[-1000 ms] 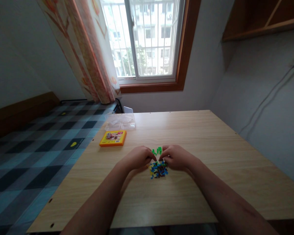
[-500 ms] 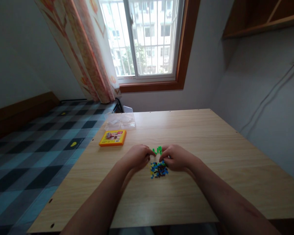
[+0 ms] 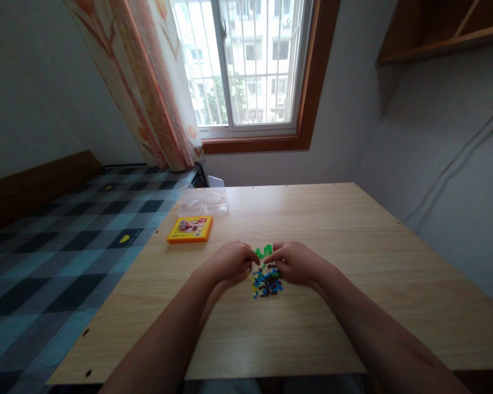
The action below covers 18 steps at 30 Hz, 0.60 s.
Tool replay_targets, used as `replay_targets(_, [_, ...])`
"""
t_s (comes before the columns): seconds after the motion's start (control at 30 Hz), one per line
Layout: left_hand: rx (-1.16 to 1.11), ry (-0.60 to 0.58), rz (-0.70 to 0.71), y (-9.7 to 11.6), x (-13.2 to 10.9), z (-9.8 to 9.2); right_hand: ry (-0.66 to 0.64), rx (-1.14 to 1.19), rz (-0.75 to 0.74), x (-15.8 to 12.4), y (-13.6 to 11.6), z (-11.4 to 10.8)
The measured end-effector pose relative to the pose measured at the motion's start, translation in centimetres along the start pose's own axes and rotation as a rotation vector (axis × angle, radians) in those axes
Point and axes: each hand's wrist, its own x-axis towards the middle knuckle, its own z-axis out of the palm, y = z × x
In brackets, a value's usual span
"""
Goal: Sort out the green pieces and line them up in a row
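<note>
A pile of small building bricks (image 3: 267, 284), mostly blue and dark brown with some yellow, lies on the wooden table in front of me. Just beyond it is a loose group of bright green bricks (image 3: 268, 250). My left hand (image 3: 236, 261) rests at the left of both groups, index finger stretched towards the gap between them, the other fingers bent. From the right, my right hand (image 3: 298, 262) reaches in with its index finger extended over the same gap, close to a small green piece. I see nothing held in either hand; the fingers' undersides are hidden.
A flat yellow-orange box (image 3: 189, 230) with a printed lid lies at the table's left. Behind it is a clear plastic container (image 3: 203, 201). A bed with a checked cover (image 3: 86, 246) adjoins the table (image 3: 304, 339) on the left; walls and a window stand beyond.
My right index finger has lifted and shifted slightly away from the mixed pile, towards the green bricks. A small green piece and dark pieces now show below it. My left hand has barely moved.
</note>
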Motion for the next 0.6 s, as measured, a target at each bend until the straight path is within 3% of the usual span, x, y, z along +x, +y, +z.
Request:
replay_targets(0.3, [-0.031, 0.011, 0.033, 0.2, 0.2, 0.9, -0.056, 0.021, 0.009, 0.0, 0.2, -1.2])
replay_targets(0.6, [0.045, 0.045, -0.098, 0.7, 0.2, 0.5, -0.096, 0.05, 0.017, -0.2, -0.1, -1.0])
